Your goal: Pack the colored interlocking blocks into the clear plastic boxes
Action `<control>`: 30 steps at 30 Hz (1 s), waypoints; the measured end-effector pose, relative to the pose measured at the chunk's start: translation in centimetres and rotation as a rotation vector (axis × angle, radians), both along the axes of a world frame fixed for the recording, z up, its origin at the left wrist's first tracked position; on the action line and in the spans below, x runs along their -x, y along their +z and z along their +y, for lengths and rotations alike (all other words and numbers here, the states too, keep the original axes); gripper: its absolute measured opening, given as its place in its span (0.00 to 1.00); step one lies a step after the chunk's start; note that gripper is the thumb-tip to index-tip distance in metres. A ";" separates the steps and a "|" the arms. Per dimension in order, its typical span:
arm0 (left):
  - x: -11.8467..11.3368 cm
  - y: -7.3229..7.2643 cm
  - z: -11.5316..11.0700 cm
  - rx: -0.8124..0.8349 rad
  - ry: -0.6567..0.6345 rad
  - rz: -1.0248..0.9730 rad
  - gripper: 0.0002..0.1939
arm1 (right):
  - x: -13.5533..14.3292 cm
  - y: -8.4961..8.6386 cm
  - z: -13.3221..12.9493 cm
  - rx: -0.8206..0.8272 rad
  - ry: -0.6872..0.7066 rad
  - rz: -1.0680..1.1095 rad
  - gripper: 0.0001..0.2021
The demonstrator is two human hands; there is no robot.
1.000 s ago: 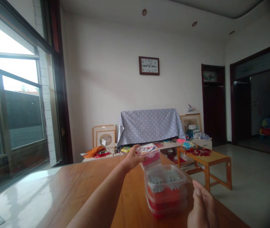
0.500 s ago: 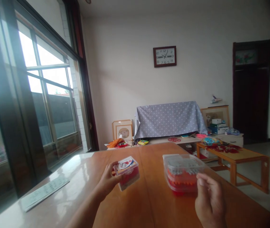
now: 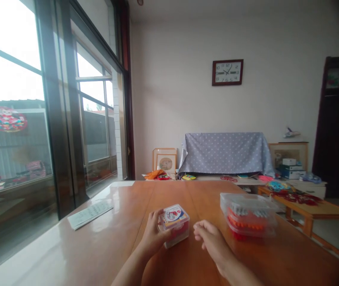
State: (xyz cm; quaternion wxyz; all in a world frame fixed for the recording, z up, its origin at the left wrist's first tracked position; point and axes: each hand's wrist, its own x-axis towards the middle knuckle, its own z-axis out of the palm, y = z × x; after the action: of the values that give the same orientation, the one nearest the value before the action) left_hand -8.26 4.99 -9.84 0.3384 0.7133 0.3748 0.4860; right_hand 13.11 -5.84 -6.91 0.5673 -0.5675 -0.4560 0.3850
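Note:
My left hand (image 3: 154, 233) is wrapped round the left side of a small clear plastic box (image 3: 175, 223) with a printed label on top and something red inside. The box is tilted a little over the table (image 3: 121, 246). Just right of it, my right hand (image 3: 212, 241) has its fingers curled together in a pinch; whatever they hold, if anything, is hidden. Farther right stands a larger clear plastic container (image 3: 248, 216) with orange-red and grey contents, apart from both hands.
A folded paper with writing (image 3: 90, 213) lies on the table's left side, near the tall window (image 3: 97, 135). Beyond the far edge are a cloth-covered object (image 3: 225, 153) on a low cabinet and a wooden bench (image 3: 315, 206) at right.
My right hand has moved left from beside the large container to near the small box. My left hand still holds the box. The whole view has swung left.

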 end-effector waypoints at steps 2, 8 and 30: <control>0.1 -0.6 0.1 -0.056 0.006 -0.009 0.37 | 2.1 -0.1 1.2 0.079 -0.022 0.194 0.16; 0.5 -1.2 0.3 -0.143 0.017 0.060 0.39 | 5.2 -1.6 3.2 0.061 -0.098 0.543 0.21; -1.2 -0.4 -1.4 -0.073 0.141 0.218 0.46 | 2.5 -4.7 4.9 0.220 -0.038 0.619 0.28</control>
State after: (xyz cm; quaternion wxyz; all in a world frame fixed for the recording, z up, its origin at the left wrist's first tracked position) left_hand -7.11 3.55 -10.26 0.2345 0.7455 0.4409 0.4415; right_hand 10.61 -0.94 -11.65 0.6212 -0.4900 -0.2069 0.5754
